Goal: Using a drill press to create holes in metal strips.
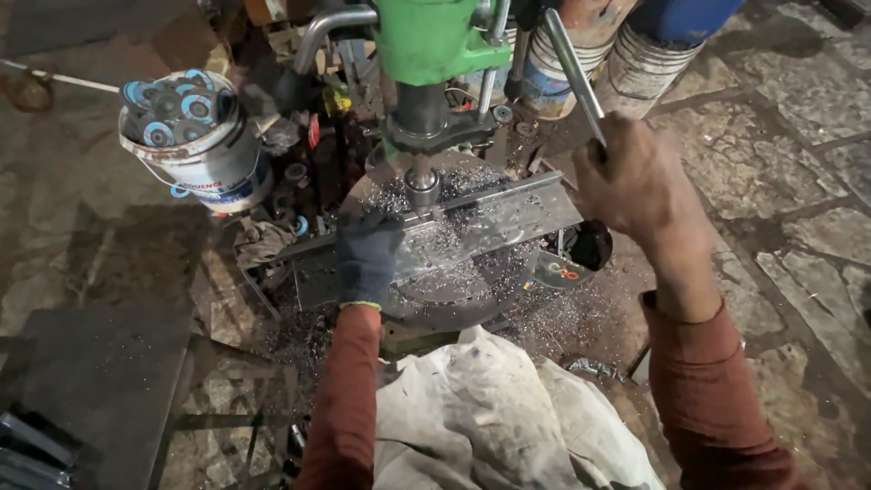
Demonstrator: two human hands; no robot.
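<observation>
A green drill press (434,41) stands over a round metal table (458,290) strewn with shavings. Its chuck (422,186) is low, close above a long steel angle bar (490,222) lying across the table. My left hand (367,259), in a dark glove, presses down on the bar's left part. My right hand (635,181), bare, grips the press's metal feed lever (572,68) that slants up to the machine head. Both sleeves are rust red.
A white bucket (195,145) full of blue-centred grinding discs stands at the left. Several paint buckets (635,54) stand at the back right. A dirty white cloth (490,417) lies in front of me. A dark cup (588,245) sits right of the table. Stone floor all around.
</observation>
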